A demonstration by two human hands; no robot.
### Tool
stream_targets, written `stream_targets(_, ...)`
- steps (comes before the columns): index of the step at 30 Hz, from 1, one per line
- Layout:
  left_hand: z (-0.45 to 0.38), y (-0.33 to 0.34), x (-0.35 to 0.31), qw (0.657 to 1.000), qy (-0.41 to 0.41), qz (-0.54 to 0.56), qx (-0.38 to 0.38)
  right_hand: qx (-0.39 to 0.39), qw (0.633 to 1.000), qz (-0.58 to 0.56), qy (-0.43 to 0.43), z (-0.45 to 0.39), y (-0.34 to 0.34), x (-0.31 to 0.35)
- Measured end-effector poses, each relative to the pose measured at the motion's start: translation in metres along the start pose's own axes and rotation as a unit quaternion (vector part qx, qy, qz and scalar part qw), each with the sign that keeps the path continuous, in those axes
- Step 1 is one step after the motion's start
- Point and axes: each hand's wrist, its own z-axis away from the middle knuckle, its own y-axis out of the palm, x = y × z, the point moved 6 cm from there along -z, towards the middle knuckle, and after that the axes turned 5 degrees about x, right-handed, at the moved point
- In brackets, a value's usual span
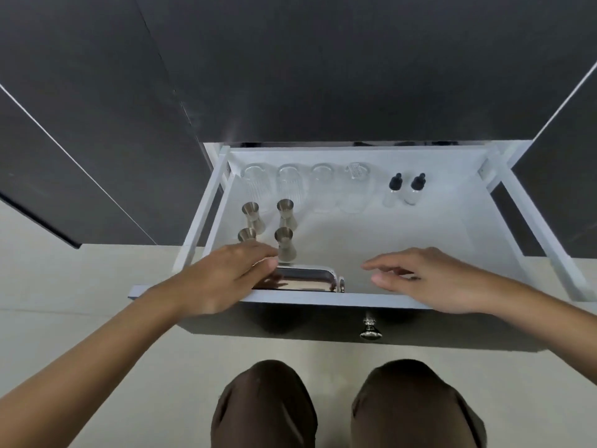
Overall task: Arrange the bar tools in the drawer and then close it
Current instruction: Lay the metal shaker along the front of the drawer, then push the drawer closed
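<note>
The white drawer stands pulled out, its dark front panel and chrome knob facing me. Inside, several steel jiggers stand upright at the left. A shiny steel shaker lies on its side against the front wall. My left hand rests on the shaker's left end, fingers curled over it. My right hand hovers over the front right of the drawer, fingers spread, holding nothing. Clear glasses line the back wall, with two small dropper bottles to their right.
Dark cabinet fronts rise behind and on both sides of the drawer. White drawer rails run along each side. My knees in brown trousers sit below the drawer front on a pale floor.
</note>
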Motion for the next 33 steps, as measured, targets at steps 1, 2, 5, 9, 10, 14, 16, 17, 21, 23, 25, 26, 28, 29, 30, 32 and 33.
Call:
stream_targets(1,0.005,0.006,-0.004,1.0,0.003,-0.002,-0.004,-0.022,1.0,0.007,0.004,0.01,0.002,-0.004)
stream_targets(2,0.008,0.011,-0.005,1.0,0.004,-0.014,-0.017,-0.049,0.998,0.025,0.005,0.019,0.004,-0.007)
stream_targets(5,0.01,0.014,-0.004,0.992,0.014,-0.089,-0.089,-0.12,0.987,0.11,0.008,0.036,0.008,-0.01)
stream_targets(9,0.007,0.013,-0.009,0.984,0.022,-0.128,-0.123,-0.201,0.962,0.182,-0.004,0.037,0.008,-0.007)
stream_targets(10,0.005,0.012,-0.01,0.983,0.025,-0.13,-0.126,-0.216,0.957,0.194,-0.011,0.036,0.007,-0.006)
stream_targets(14,-0.002,0.007,-0.01,0.979,0.031,-0.134,-0.149,-0.245,0.943,0.224,-0.019,0.03,0.002,-0.007)
stream_targets(16,-0.008,0.004,-0.007,0.977,0.031,-0.137,-0.16,-0.245,0.941,0.233,-0.017,0.023,-0.002,-0.008)
stream_targets(17,-0.012,0.002,-0.006,0.976,0.03,-0.14,-0.163,-0.245,0.94,0.238,-0.014,0.019,-0.005,-0.009)
stream_targets(21,-0.031,-0.011,-0.003,0.973,0.021,-0.145,-0.18,-0.266,0.929,0.258,-0.005,0.003,-0.021,-0.014)
stream_targets(23,-0.042,-0.018,-0.001,0.971,0.016,-0.151,-0.185,-0.265,0.923,0.278,-0.003,-0.007,-0.029,-0.016)
stream_targets(25,-0.053,-0.025,0.002,0.969,0.011,-0.159,-0.188,-0.254,0.918,0.304,-0.004,-0.016,-0.038,-0.018)
stream_targets(26,-0.059,-0.029,0.003,0.968,0.01,-0.163,-0.19,-0.251,0.915,0.316,-0.008,-0.021,-0.042,-0.018)
stream_targets(28,-0.069,-0.036,0.002,0.966,0.015,-0.172,-0.192,-0.243,0.91,0.335,-0.02,-0.03,-0.051,-0.02)
stream_targets(29,-0.073,-0.04,0.002,0.965,0.022,-0.175,-0.192,-0.239,0.908,0.343,-0.028,-0.035,-0.055,-0.021)
stream_targets(30,-0.078,-0.044,0.001,0.964,0.032,-0.182,-0.192,-0.236,0.905,0.351,-0.035,-0.039,-0.059,-0.022)
stream_targets(32,-0.087,-0.05,-0.001,0.958,0.051,-0.21,-0.187,-0.237,0.9,0.363,-0.037,-0.048,-0.068,-0.023)
stream_targets(33,-0.092,-0.053,-0.001,0.954,0.056,-0.229,-0.185,-0.24,0.899,0.366,-0.034,-0.052,-0.072,-0.023)
